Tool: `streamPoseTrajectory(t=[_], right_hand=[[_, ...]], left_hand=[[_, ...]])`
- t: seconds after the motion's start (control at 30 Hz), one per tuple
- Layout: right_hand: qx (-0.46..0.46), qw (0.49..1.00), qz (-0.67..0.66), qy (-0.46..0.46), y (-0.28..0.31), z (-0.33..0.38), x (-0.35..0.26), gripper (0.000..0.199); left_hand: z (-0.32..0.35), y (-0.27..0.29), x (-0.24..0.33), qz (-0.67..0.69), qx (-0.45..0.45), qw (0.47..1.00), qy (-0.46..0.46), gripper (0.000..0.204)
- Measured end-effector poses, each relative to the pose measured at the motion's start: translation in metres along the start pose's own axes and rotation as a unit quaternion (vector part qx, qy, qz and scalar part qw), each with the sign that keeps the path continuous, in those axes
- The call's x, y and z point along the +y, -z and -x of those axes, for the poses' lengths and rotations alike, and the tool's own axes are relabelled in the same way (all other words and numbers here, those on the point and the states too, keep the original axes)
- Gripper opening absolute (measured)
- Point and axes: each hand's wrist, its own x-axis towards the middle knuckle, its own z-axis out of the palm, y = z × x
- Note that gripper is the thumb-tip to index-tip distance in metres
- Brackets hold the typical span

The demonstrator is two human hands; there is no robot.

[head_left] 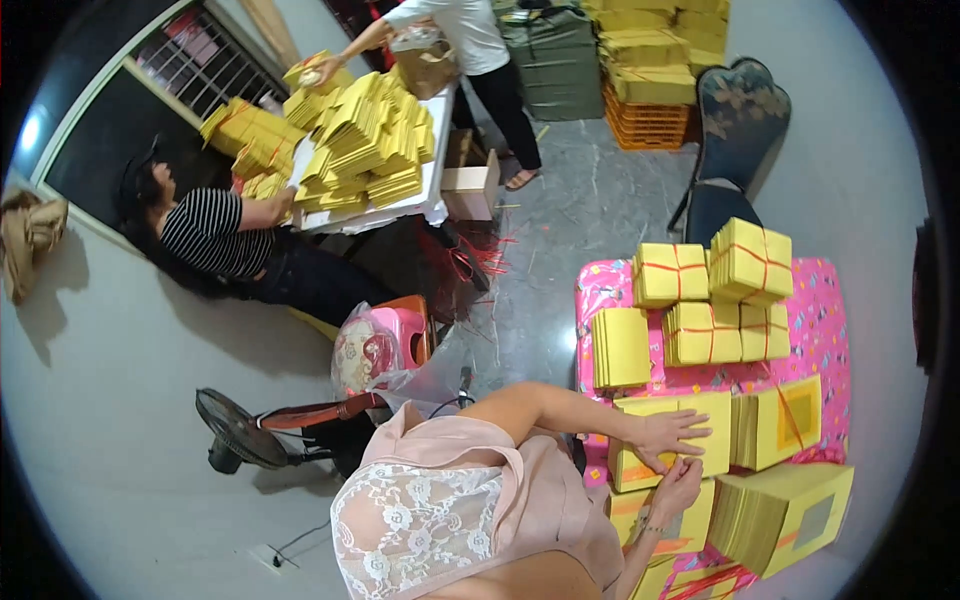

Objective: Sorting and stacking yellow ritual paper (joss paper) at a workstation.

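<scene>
My left hand point(672, 434) lies flat with its fingers spread on a stack of yellow paper point(715, 405). Close beside it, at the stack's near edge, my right hand point(678, 486) is closed in a pinch; what it grips, if anything, is too small to tell. An orange patch point(637, 474) shows on the paper by my hands. Another yellow stack with a grey square point(690, 530) lies under my right wrist. Yellow bundles tied with red string point(668, 272) sit at the far end of the pink patterned table cover point(815, 300).
Larger paper stacks point(785, 515) stand on the right, with loose red strings point(715, 582) nearby. Two people work at a white table point(432, 195) piled with yellow packets point(365, 130). A chair point(735, 130), orange crate point(645, 122) and fan point(240, 425) stand around.
</scene>
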Motion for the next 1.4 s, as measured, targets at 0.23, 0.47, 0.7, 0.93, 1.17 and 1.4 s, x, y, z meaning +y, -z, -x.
streamPoseTrajectory(t=[0.23,0.47,0.7,0.93,1.17,1.4], right_hand=[[0.049,0.993,-0.083,0.06,-0.01,-0.014,-0.001,0.02],[0.045,0.994,-0.085,0.052,-0.009,-0.017,-0.004,0.021],[0.026,0.997,-0.062,0.035,-0.007,-0.009,0.002,0.019],[0.055,0.992,-0.113,0.031,-0.008,0.005,0.008,0.014],[0.081,0.99,-0.107,0.05,-0.023,-0.021,-0.001,0.015],[0.06,0.996,-0.024,0.062,-0.006,-0.012,0.007,0.034]], left_hand=[[-0.007,-0.007,-0.009,-0.014,0.041,0.999,-0.027,0.086],[-0.011,0.001,-0.021,0.007,0.005,1.0,-0.02,0.092],[-0.006,0.045,-0.037,-0.018,-0.064,0.997,-0.032,0.092],[-0.002,0.03,-0.036,0.037,-0.08,0.995,-0.048,0.091],[-0.006,0.082,-0.044,-0.076,-0.158,0.985,0.0,0.092],[-0.018,0.083,-0.041,-0.005,-0.19,0.982,0.024,0.085]])
